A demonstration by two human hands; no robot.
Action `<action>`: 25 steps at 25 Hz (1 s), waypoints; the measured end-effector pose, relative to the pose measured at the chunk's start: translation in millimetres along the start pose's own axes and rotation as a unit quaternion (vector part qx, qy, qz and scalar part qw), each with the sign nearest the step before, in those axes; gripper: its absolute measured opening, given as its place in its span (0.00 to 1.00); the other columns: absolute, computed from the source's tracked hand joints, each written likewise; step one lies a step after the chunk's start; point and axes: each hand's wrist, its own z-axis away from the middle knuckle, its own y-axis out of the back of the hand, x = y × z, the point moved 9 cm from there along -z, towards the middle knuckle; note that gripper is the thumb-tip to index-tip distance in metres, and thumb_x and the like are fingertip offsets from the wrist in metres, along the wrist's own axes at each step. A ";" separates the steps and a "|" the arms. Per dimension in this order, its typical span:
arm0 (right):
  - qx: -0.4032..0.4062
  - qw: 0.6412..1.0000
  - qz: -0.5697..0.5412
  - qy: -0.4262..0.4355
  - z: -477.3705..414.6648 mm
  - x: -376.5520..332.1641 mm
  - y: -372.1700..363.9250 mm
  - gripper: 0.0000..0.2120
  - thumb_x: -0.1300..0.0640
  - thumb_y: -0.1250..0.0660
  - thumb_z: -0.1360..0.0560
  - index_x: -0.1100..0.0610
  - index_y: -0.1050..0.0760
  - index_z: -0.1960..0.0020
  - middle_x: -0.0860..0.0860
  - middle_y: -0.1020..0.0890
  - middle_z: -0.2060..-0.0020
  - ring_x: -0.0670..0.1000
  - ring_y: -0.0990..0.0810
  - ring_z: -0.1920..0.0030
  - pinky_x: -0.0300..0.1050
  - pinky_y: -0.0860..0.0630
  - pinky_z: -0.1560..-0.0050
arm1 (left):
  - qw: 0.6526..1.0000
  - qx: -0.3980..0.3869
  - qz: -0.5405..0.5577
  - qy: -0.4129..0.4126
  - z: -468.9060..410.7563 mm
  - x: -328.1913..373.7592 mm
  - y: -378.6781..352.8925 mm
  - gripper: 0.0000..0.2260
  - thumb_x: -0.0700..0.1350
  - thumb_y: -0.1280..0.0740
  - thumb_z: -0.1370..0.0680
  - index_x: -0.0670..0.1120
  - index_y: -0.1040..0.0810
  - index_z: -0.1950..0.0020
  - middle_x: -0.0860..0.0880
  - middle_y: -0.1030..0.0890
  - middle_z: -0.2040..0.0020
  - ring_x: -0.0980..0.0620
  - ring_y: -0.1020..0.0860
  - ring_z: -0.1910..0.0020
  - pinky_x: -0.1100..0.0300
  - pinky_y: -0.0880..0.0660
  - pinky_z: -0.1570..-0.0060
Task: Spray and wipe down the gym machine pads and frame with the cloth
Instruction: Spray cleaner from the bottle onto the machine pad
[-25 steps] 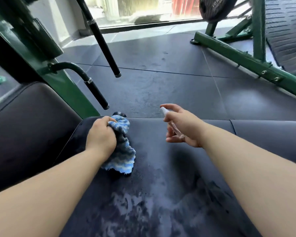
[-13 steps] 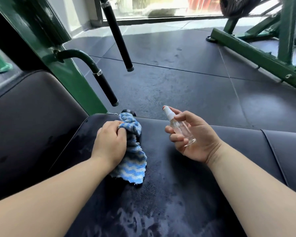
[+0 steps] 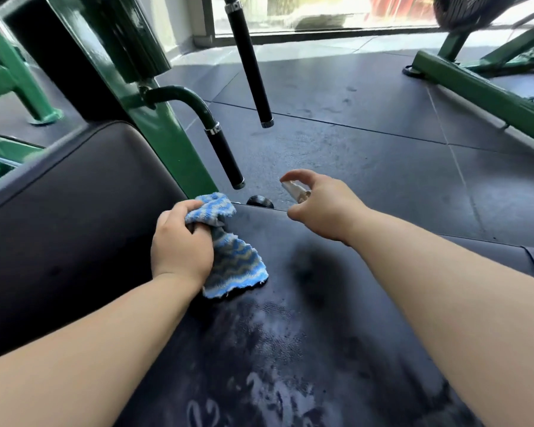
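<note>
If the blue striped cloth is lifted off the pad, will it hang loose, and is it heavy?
Probably floppy: the cloth is bunched in the left hand and its free end drapes flat on the seat pad. Likely light, as one hand gathers it easily. The wet streaks nearby suggest it may be slightly damp.

Dark rubber floor tiles (image 3: 367,143) with visible seams. Daylight enters through the far window (image 3: 305,10). A second green frame (image 3: 475,84) stands at the right.

Blue-striped cloth (image 3: 232,266), black pad (image 3: 290,349), green frame (image 3: 154,118)
</note>
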 end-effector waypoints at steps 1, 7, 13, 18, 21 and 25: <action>-0.010 1.000 -0.001 0.009 -4.4 -9.1 -9.8 0.24 0.58 0.36 0.28 0.38 0.29 0.36 0.41 0.24 0.56 0.44 0.27 0.69 0.37 0.31 0.69 | 1.000 0.013 0.009 0.020 -2.7 -7.9 8.3 0.14 0.41 0.38 0.23 0.52 0.23 0.40 0.47 0.24 0.41 0.49 0.26 0.47 0.63 0.36 0.51; -0.036 0.999 -0.013 0.009 -24.3 -31.3 -39.7 0.17 0.55 0.37 0.25 0.39 0.28 0.40 0.44 0.24 0.53 0.46 0.29 0.70 0.35 0.33 0.74 | 0.997 0.035 0.025 0.061 -13.1 -41.1 36.1 0.13 0.42 0.39 0.23 0.53 0.23 0.42 0.50 0.24 0.40 0.52 0.28 0.50 0.62 0.34 0.50; 0.022 0.999 -0.013 0.035 -33.9 -52.5 -39.5 0.22 0.58 0.39 0.25 0.39 0.32 0.35 0.47 0.23 0.58 0.49 0.27 0.68 0.36 0.30 0.72 | 0.997 0.032 0.038 0.057 -10.7 -50.3 40.0 0.12 0.42 0.38 0.24 0.54 0.22 0.43 0.52 0.24 0.42 0.53 0.27 0.49 0.62 0.33 0.49; 0.097 0.993 0.063 -0.001 -44.8 -46.9 -28.3 0.18 0.57 0.39 0.25 0.40 0.32 0.38 0.53 0.21 0.53 0.57 0.23 0.57 0.45 0.28 0.61 | 0.998 0.041 0.030 0.048 -14.5 -51.1 39.2 0.13 0.43 0.39 0.23 0.53 0.23 0.41 0.50 0.25 0.40 0.51 0.26 0.47 0.62 0.33 0.47; 0.048 0.996 0.075 0.023 -38.2 -42.7 -41.3 0.22 0.56 0.38 0.25 0.39 0.34 0.34 0.53 0.22 0.54 0.57 0.24 0.56 0.45 0.28 0.59 | 0.997 -0.065 0.029 -0.027 -10.9 -39.6 15.2 0.19 0.53 0.39 0.25 0.55 0.27 0.34 0.48 0.28 0.33 0.51 0.29 0.37 0.59 0.35 0.34; 0.052 0.997 0.044 0.024 -32.2 -32.4 -36.4 0.24 0.56 0.38 0.24 0.38 0.35 0.31 0.52 0.21 0.54 0.55 0.23 0.56 0.46 0.25 0.57 | 0.958 -0.186 -0.177 -0.125 -9.0 -25.0 -29.8 0.22 0.48 0.43 0.19 0.53 0.40 0.24 0.52 0.45 0.22 0.52 0.43 0.25 0.61 0.46 0.29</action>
